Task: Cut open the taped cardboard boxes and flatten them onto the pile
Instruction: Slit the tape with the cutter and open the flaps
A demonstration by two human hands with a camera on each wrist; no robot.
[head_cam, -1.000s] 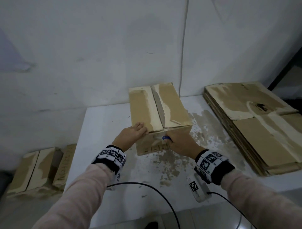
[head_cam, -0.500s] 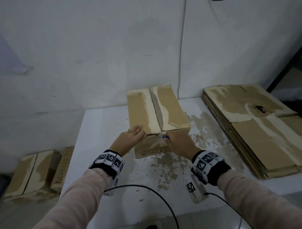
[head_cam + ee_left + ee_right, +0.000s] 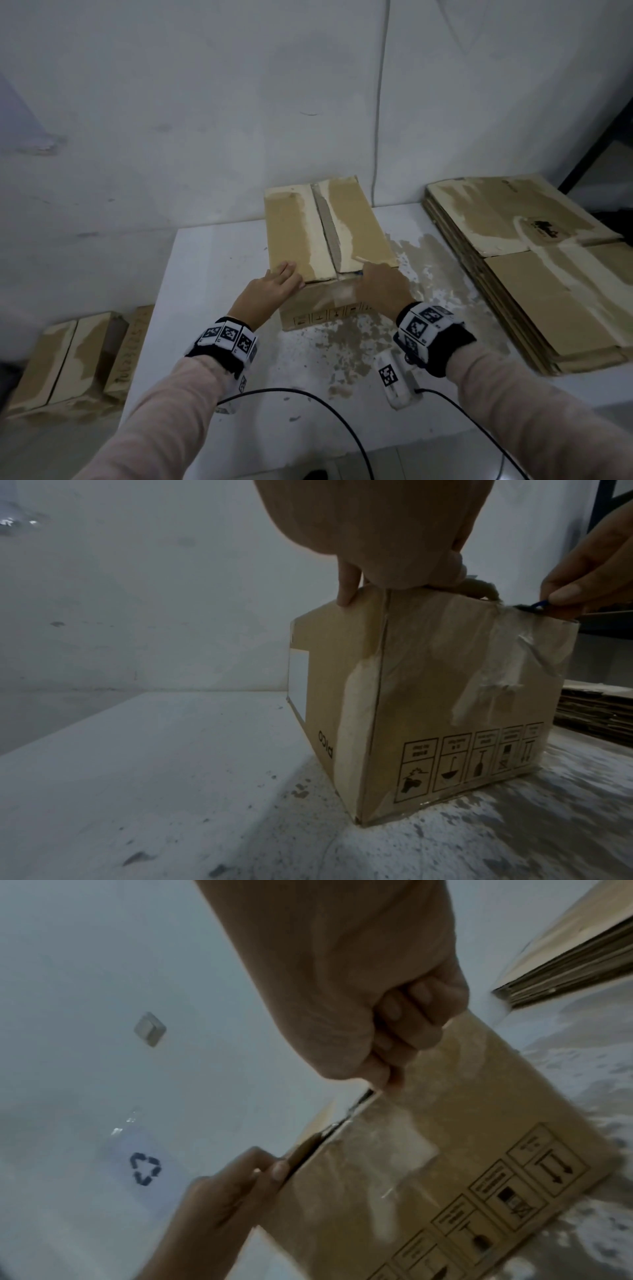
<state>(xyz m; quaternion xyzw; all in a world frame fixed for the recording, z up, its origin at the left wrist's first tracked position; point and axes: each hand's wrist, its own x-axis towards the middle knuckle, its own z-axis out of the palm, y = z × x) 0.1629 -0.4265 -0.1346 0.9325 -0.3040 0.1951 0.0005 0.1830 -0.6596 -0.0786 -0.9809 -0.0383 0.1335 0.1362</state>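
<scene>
A blue-handled cutter [image 3: 537,606] is pinched by the curled fingers of the right hand [image 3: 382,291] at the near top edge of the taped box [image 3: 325,236]. The near left corner is pressed by the left hand [image 3: 270,291], fingers straight and together. Further right on the white table [image 3: 212,260], the flattened pile [image 3: 534,274] is stacked.
</scene>
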